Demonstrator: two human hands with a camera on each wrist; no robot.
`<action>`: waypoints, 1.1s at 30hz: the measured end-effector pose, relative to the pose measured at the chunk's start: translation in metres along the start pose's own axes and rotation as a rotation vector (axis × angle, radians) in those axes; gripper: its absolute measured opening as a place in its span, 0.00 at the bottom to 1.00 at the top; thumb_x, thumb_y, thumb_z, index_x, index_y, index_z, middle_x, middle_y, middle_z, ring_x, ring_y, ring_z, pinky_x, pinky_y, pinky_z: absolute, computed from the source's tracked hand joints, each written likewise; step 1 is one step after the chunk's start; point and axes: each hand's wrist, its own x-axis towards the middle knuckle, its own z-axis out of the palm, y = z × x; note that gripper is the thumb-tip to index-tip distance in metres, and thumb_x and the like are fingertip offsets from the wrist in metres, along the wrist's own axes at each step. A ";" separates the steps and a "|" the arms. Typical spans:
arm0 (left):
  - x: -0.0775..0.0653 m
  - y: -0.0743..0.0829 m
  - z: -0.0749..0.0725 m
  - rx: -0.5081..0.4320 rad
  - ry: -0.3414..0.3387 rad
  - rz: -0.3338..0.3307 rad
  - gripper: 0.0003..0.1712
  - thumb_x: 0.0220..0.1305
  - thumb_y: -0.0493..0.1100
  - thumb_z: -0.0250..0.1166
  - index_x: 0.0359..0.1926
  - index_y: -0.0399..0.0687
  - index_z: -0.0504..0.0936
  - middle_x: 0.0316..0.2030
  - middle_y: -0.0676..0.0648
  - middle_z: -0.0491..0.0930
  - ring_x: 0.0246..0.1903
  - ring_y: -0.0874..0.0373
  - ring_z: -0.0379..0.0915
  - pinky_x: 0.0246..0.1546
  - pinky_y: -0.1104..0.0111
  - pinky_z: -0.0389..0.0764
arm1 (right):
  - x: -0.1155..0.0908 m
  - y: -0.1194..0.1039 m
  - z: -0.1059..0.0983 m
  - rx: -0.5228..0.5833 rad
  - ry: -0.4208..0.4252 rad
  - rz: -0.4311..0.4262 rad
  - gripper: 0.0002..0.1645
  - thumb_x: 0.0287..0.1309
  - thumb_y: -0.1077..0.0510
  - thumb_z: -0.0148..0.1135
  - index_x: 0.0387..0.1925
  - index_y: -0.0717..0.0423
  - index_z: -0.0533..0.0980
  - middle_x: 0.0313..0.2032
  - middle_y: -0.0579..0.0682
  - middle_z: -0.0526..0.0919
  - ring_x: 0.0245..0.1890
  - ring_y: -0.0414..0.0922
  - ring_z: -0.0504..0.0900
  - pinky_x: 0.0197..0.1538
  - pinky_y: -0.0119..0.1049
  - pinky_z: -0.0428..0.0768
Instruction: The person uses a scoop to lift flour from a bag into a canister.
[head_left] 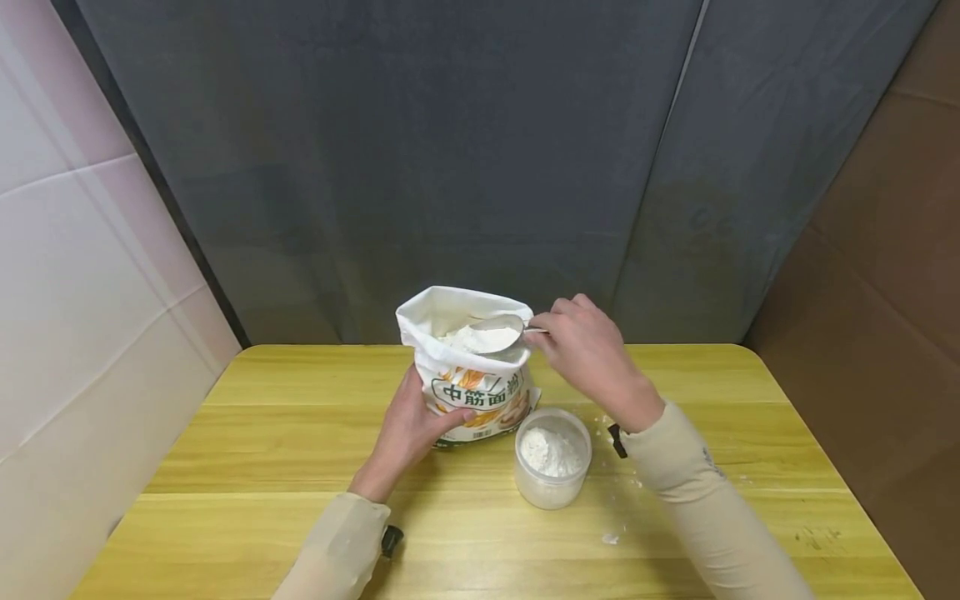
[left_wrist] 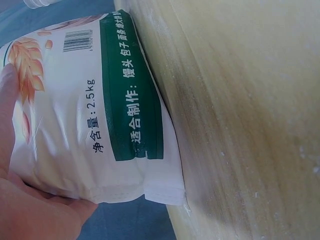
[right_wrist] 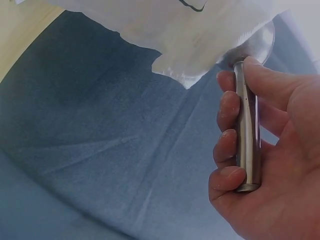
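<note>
A white flour bag [head_left: 480,400] with its top folded open stands on the table, and my left hand [head_left: 408,421] grips its lower left side, thumb across the front. In the left wrist view the printed flour bag [left_wrist: 75,125] shows a green band and 2.5kg. My right hand [head_left: 588,354] holds a metal scoop [head_left: 510,327] by its handle, the bowl at the bag's mouth with white flour [head_left: 480,339] in it. The right wrist view shows fingers curled round the scoop handle [right_wrist: 247,130]. Just right of the bag, a clear round tub [head_left: 552,493] contains a mound of flour.
The wooden table [head_left: 285,467] has flour specks scattered right of the tub. A dark grey curtain [head_left: 420,150] hangs behind its far edge, with a pale wall [head_left: 97,275] on the left and a brown one [head_left: 885,292] on the right.
</note>
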 end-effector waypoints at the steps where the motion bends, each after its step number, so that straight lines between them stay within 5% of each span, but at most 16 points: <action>1: 0.000 0.000 0.000 0.000 -0.001 0.000 0.57 0.47 0.44 0.86 0.73 0.47 0.62 0.62 0.43 0.73 0.62 0.45 0.72 0.67 0.47 0.71 | -0.001 0.001 -0.001 0.011 0.001 0.008 0.11 0.66 0.51 0.71 0.43 0.53 0.89 0.35 0.49 0.85 0.36 0.50 0.75 0.42 0.41 0.76; 33: 0.000 -0.002 0.000 -0.016 -0.008 0.016 0.57 0.46 0.45 0.86 0.73 0.48 0.62 0.62 0.44 0.75 0.62 0.46 0.72 0.66 0.47 0.71 | -0.053 0.026 -0.006 0.183 0.086 0.146 0.12 0.66 0.55 0.70 0.46 0.57 0.88 0.34 0.50 0.85 0.36 0.51 0.74 0.41 0.44 0.73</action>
